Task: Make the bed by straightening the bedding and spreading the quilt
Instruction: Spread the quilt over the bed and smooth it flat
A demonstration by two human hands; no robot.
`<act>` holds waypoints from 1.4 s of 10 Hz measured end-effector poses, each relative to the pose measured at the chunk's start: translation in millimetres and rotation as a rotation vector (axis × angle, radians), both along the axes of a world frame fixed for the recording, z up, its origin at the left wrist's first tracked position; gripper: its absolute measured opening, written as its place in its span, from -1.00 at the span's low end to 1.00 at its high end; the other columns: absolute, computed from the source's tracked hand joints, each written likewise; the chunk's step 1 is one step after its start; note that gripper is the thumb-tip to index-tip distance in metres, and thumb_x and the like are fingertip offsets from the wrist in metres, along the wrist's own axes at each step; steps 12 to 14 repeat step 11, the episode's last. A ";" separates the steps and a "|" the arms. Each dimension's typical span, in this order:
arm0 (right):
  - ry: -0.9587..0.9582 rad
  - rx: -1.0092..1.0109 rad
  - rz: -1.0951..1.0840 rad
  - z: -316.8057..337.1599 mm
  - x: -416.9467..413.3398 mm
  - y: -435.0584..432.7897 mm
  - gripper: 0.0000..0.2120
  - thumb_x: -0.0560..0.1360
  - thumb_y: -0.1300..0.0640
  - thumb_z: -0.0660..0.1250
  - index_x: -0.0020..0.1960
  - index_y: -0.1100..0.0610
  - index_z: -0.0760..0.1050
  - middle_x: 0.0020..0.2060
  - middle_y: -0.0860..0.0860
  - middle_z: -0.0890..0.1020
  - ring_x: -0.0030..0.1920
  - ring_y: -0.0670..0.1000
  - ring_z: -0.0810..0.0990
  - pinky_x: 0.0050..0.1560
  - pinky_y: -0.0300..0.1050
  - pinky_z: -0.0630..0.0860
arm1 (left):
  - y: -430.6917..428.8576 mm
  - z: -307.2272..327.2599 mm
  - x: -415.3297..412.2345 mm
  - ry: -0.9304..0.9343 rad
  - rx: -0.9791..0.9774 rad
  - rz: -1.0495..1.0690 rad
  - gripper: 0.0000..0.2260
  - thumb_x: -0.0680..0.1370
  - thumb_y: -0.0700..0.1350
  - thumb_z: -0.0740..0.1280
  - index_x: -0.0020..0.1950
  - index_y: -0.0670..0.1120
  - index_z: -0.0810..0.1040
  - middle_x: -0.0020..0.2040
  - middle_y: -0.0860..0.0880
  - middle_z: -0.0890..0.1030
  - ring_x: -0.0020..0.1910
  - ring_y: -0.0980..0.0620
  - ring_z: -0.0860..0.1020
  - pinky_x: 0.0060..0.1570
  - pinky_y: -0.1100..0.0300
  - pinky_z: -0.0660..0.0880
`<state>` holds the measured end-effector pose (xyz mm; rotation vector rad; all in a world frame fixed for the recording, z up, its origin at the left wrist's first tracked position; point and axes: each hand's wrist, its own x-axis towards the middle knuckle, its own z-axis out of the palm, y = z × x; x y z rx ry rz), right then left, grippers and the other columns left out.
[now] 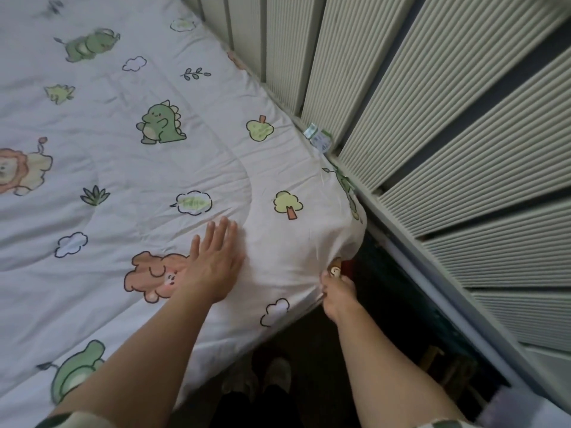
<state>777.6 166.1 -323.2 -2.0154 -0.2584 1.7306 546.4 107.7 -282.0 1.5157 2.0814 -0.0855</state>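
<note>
Quilt: corner pinched by right hand, fingers curled, 5 o'clock.
Left hand: flat, fingers straight, pressing quilt, 9 o'clock of right hand.
Spread: quilt lies smooth toward 10 o'clock.
Ribbed panels: 2 o'clock, beside quilt edge.

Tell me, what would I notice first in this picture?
The white quilt printed with cartoon animals fills the left side, with a green dinosaur near the middle. The left hand presses flat on it beside a brown animal print, while the right hand pinches its corner further right. Ribbed pale panels rise on the right.
</note>
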 end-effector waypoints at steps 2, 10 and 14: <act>-0.500 -0.005 0.286 -2.6 -7.1 9.2 -0.51 0.44 0.23 0.42 0.29 0.24 0.30 0.26 0.25 0.45 0.22 0.28 0.49 0.23 0.14 0.47 | -6.0 2.5 0.4 -0.012 -0.081 -0.032 -0.39 0.63 0.16 0.00 0.54 0.08 -0.29 0.52 0.07 -0.37 0.51 -0.01 -0.33 0.48 -0.07 -0.22; -1.048 0.892 1.867 49.9 -147.3 5.8 -0.40 0.64 -0.13 -0.10 0.56 0.03 -0.28 0.53 0.08 -0.29 0.52 0.16 -0.31 0.49 0.19 -0.26 | -102.4 -3.6 -69.7 0.013 0.025 0.227 -0.18 0.33 0.36 -0.34 0.54 0.04 -0.29 0.50 0.08 -0.38 0.46 0.10 -0.39 0.46 -0.04 -0.27; -0.936 1.009 1.971 61.4 -195.7 -27.9 -0.37 0.63 -0.12 -0.05 0.55 0.02 -0.30 0.53 0.06 -0.31 0.52 0.12 -0.32 0.49 0.19 -0.23 | -142.3 5.9 -107.8 0.099 -0.043 0.319 -0.27 0.45 0.36 -0.27 0.52 0.04 -0.36 0.46 0.09 -0.44 0.48 0.07 -0.38 0.47 -0.07 -0.26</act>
